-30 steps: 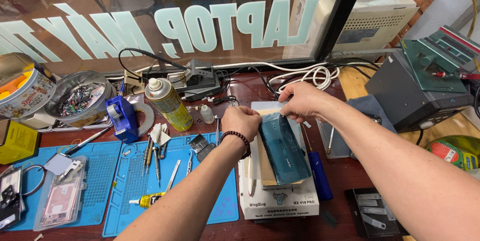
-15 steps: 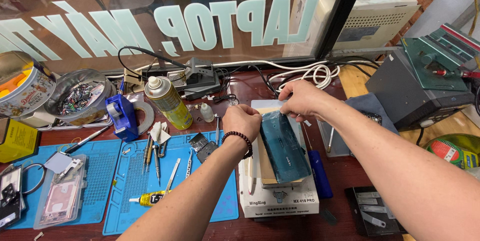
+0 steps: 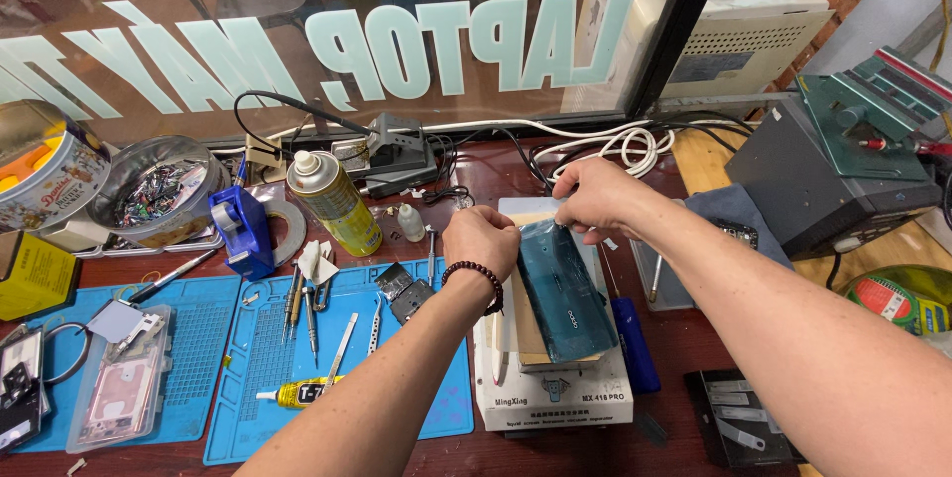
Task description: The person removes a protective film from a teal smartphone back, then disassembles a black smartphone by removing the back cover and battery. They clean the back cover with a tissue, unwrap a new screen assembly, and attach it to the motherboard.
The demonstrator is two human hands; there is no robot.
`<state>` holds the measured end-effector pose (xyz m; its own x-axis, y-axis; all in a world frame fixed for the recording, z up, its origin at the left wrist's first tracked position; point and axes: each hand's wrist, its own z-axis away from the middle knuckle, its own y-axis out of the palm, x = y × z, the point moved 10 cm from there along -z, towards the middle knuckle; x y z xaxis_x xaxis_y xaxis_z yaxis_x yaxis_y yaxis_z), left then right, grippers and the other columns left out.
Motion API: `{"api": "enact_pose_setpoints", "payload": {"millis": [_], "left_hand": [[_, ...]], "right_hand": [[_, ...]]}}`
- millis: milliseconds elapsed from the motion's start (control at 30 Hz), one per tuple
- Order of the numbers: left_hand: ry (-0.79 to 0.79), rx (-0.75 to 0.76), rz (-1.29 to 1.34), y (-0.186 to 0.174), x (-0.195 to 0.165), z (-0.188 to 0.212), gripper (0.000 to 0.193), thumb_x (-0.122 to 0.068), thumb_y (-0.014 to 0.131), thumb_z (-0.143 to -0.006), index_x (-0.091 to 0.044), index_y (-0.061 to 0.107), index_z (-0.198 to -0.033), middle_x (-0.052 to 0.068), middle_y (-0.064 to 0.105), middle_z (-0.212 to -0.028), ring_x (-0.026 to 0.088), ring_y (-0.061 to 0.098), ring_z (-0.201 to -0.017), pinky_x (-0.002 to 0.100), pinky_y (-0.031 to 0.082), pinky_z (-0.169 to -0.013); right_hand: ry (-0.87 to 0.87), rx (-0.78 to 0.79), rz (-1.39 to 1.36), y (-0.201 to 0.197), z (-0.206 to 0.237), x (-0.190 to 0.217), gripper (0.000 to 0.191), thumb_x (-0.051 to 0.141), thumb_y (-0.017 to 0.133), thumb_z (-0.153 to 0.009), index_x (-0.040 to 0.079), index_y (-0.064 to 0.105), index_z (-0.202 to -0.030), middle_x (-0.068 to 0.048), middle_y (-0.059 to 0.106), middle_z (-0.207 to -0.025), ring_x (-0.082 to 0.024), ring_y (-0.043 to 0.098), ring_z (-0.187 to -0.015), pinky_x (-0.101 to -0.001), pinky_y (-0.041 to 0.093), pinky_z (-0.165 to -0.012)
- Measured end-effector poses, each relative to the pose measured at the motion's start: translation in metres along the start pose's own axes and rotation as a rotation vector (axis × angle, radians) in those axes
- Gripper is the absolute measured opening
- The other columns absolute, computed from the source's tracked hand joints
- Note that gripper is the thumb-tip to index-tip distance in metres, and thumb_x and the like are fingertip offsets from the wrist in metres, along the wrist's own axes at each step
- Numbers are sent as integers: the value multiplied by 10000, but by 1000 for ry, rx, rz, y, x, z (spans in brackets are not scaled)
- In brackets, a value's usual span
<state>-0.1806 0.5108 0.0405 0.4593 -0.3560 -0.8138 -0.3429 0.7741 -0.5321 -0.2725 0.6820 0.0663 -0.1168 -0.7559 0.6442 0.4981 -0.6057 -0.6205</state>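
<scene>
While both hands, left hand point(image 3: 483, 239) and right hand point(image 3: 593, 196), pinch the far end of the teal glossy phone back cover point(image 3: 560, 291) lying on the white flat machine point(image 3: 555, 393) on the counter, its film seems mid-peel, needing a slow, even pull.

Bright, even daylight; the window glass point(image 3: 297, 31) shows reflections, shadows stay soft, focus is sharp, and the edges bend slightly.
</scene>
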Motion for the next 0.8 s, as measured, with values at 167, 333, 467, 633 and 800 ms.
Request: {"api": "enact_pose_setpoints", "payload": {"millis": [167, 333, 467, 633, 800], "left_hand": [[-8, 13, 13, 2, 2, 0, 106, -133, 733, -799, -91, 806, -864, 152, 783, -894, 255, 774, -832, 367, 602, -817], [-16, 14, 6, 2, 4, -3, 112, -118, 720, -801, -88, 800, -872, 158, 780, -927, 268, 766, -868, 374, 591, -835], [-22, 25, -3, 4, 6, -5, 114, -122, 716, -810, -92, 794, -888, 162, 776, -947, 279, 762, -895, 376, 586, -851], [-19, 22, -9, 2, 3, -5, 107, -134, 730, -814, -102, 788, -899, 147, 775, -960, 276, 757, -905, 380, 581, -852], [2, 39, -16, -1, -3, -6, 115, -153, 749, -810, -111, 802, -904, 135, 785, -949, 260, 767, -898, 372, 585, -850]], "right_hand": [[16, 7, -5, 1, 1, 0, 354, -28, 750, -808, 28, 678, -1150, -95, 699, -904, -134, 648, -674, -318, 607, -518], [-11, 47, -63, 4, -2, -2, 356, -28, 722, -826, -1, 654, -1175, -131, 697, -912, -175, 685, -694, -338, 622, -533], [-8, 63, -77, 6, -3, -3, 378, -24, 705, -833, 0, 635, -1204, -146, 706, -924, -199, 711, -715, -345, 629, -547], [-17, 56, -116, 5, 0, -1, 379, -27, 688, -832, 8, 631, -1205, -137, 712, -938, -202, 720, -691, -352, 622, -548], [-42, 35, -101, 0, 6, -2, 362, -14, 696, -828, 19, 642, -1184, -129, 717, -907, -177, 711, -672, -324, 588, -506]]}}
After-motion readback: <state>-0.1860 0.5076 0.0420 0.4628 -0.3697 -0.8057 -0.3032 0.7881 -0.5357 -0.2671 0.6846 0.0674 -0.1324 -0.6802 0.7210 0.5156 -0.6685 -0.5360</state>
